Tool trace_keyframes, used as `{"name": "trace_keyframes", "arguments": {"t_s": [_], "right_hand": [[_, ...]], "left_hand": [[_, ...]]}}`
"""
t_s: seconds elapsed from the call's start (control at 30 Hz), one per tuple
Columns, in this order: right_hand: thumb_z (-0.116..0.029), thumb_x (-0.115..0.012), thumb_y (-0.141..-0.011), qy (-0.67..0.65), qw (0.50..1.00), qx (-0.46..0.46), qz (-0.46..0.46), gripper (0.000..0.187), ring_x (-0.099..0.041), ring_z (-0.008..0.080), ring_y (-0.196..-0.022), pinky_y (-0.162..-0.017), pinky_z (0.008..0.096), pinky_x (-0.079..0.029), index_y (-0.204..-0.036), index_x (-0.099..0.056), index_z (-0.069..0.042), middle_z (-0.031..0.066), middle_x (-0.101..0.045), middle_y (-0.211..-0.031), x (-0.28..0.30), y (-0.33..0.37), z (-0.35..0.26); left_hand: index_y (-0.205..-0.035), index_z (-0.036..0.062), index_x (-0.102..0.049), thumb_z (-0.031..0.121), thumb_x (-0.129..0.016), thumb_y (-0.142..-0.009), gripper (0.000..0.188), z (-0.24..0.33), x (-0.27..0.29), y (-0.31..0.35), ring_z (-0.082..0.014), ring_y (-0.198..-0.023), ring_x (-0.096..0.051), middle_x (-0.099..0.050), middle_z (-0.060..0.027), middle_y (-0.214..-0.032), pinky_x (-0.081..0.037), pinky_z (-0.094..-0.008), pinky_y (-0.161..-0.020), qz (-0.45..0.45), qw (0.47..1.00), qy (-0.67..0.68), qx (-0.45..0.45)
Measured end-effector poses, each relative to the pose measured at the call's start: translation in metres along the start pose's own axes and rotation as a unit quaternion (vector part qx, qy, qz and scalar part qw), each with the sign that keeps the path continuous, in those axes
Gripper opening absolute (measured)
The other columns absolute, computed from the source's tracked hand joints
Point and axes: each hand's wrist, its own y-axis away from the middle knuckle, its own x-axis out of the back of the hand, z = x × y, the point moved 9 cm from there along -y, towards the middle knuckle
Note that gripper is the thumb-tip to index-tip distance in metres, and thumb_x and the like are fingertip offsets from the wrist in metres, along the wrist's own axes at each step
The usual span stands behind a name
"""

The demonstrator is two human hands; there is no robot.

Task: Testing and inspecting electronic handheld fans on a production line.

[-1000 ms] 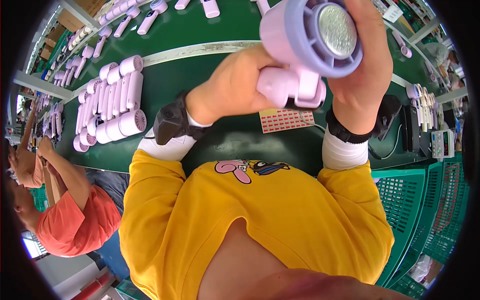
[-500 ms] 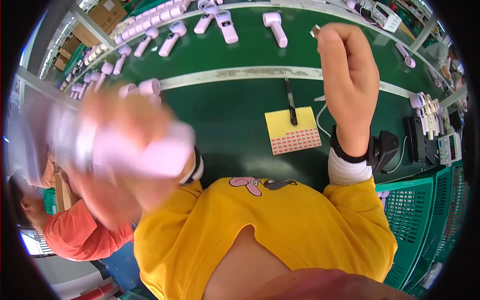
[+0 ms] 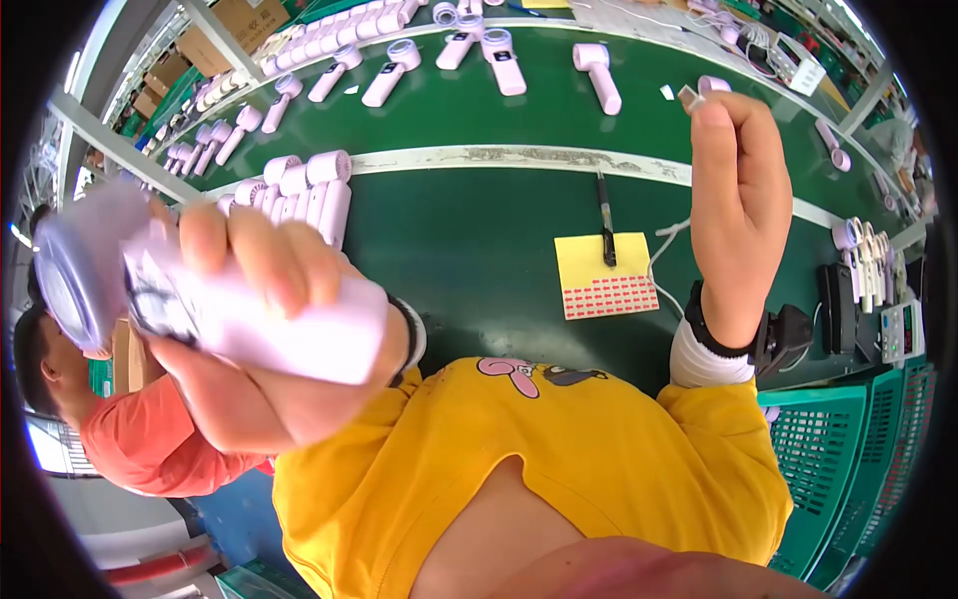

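Note:
In my left hand (image 3: pixel 244 394) is a lilac handheld fan (image 3: pixel 324 329), raised close to the head view at the left. Its handle lies across the palm with the fingers curled over it; the round grey-rimmed head (image 3: pixel 75 280) points left, and a dark panel shows below the head, blurred. My right hand (image 3: pixel 743 190) is lifted over the far side of the bench, thumb and forefinger pinching a small whitish piece (image 3: pixel 691 98), too small to name. Below and left of that hand, a black pen (image 3: pixel 606 225) lies on a yellow sheet of red-marked stickers (image 3: pixel 584 262).
Beyond a pale rail (image 3: pixel 499 157), several lilac fans (image 3: pixel 599 80) lie on a green surface. More fans (image 3: pixel 324 195) stand grouped behind my left hand. At right are a small meter (image 3: pixel 901 329) and green crates (image 3: pixel 813 469). A person in a red top (image 3: pixel 150 439) sits at left.
The scene has shifted slightly right and down in the picture. My left hand has turned the fan so its dark panel shows, with less blur. My right hand still pinches the small piece.

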Motion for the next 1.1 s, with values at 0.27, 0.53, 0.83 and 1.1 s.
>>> {"name": "trace_keyframes", "arguments": {"t_s": [0.27,0.53,0.83,1.1], "right_hand": [[-0.012,-0.051,-0.086,0.044,0.996,0.036,-0.072,0.012,-0.038,0.0131,-0.052,-0.049,0.0229,-0.033,-0.085,-0.05,-0.001,0.0041,-0.044,-0.062,-0.02,0.007,-0.002],[-0.015,-0.051,-0.087,-0.09,0.982,-0.034,-0.163,0.014,-0.037,0.0076,-0.051,-0.046,0.0215,-0.031,-0.082,-0.05,-0.002,0.0005,-0.043,-0.06,-0.039,0.018,-0.006],[-0.017,-0.052,-0.086,-0.173,0.967,-0.03,-0.185,0.017,-0.035,0.004,-0.053,-0.046,0.0193,-0.029,-0.08,-0.05,-0.002,-0.002,-0.045,-0.061,-0.047,0.023,-0.003],[-0.017,-0.054,-0.085,-0.228,0.921,-0.062,-0.311,0.017,-0.034,0.0047,-0.052,-0.045,0.02,-0.028,-0.078,-0.05,-0.002,-0.0014,-0.043,-0.058,-0.054,0.028,0.002]], "left_hand": [[-0.118,0.0045,-0.032,0.028,-0.053,-0.079,0.05,0.001,-0.01,0.007,-0.021,-0.079,-0.049,-0.044,-0.0119,-0.1,-0.041,-0.0295,-0.068,-0.033,0.999,-0.029,-0.005],[-0.121,-0.0034,-0.028,0.027,-0.037,-0.088,0.046,-0.08,0.02,-0.001,-0.0275,-0.084,-0.054,-0.043,-0.0181,-0.107,-0.05,-0.037,-0.065,-0.032,0.935,0.066,0.346],[-0.11,-0.0026,-0.036,0.008,-0.041,-0.08,0.032,-0.142,0.002,0.037,-0.0202,-0.067,-0.058,-0.056,-0.0152,-0.089,-0.048,-0.0279,-0.053,-0.057,0.832,0.039,0.55],[-0.117,-0.0017,-0.033,0.004,-0.039,-0.076,0.042,-0.145,-0.006,0.038,-0.0184,-0.065,-0.057,-0.055,-0.0135,-0.085,-0.048,-0.0283,-0.055,-0.089,0.833,0.055,0.543]]}}
